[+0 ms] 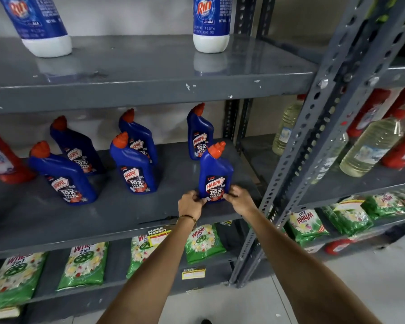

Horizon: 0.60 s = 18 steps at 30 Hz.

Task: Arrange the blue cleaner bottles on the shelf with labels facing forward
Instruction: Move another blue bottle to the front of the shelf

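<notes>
Several blue cleaner bottles with red caps stand on the middle grey shelf (117,213). The front right bottle (215,169) stands upright near the shelf's front edge with its label facing me. My left hand (191,204) grips its base from the left and my right hand (237,197) grips it from the right. Behind it stands another bottle (199,134). Two bottles (132,164) stand in the middle, one behind the other, and two more (63,174) lean at the left. All their labels face forward.
A red bottle (0,157) stands at the far left of the same shelf. Two white and blue bottles (211,22) sit on the shelf above. Green detergent packs (84,265) fill the lower shelf. A perforated upright (313,146) divides off the right rack, which holds clear oil bottles (369,146).
</notes>
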{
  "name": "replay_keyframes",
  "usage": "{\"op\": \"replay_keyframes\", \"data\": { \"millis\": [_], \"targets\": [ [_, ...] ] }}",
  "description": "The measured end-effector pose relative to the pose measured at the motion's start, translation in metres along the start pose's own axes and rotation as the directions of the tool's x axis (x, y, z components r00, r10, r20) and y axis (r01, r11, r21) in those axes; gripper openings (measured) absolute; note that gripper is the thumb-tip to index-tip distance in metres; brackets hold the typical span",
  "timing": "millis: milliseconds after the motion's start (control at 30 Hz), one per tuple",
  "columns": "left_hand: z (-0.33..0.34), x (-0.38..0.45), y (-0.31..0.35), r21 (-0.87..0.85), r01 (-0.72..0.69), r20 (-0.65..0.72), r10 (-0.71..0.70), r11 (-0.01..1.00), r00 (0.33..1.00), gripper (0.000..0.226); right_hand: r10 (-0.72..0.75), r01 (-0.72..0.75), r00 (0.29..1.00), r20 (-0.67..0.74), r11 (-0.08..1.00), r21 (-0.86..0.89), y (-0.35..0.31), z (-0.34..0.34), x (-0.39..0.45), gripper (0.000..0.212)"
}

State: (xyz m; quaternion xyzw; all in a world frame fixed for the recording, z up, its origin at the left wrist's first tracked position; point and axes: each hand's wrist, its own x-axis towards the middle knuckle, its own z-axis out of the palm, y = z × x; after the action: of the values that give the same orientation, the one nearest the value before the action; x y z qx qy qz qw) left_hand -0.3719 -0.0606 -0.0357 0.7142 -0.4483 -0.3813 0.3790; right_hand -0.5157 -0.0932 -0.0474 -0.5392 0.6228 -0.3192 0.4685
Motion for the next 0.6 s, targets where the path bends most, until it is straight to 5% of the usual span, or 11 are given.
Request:
{"op": "replay_keyframes", "data": {
  "millis": [600],
  "targets": [
    [0.002,-0.016,-0.011,0.039,0.004,0.017,-0.005,0.999,1.0,0.036,-0.041,0.041,0.999,-0.001,0.999,-0.001,0.011,-0.007,-0.025,0.033]
  ]
}}
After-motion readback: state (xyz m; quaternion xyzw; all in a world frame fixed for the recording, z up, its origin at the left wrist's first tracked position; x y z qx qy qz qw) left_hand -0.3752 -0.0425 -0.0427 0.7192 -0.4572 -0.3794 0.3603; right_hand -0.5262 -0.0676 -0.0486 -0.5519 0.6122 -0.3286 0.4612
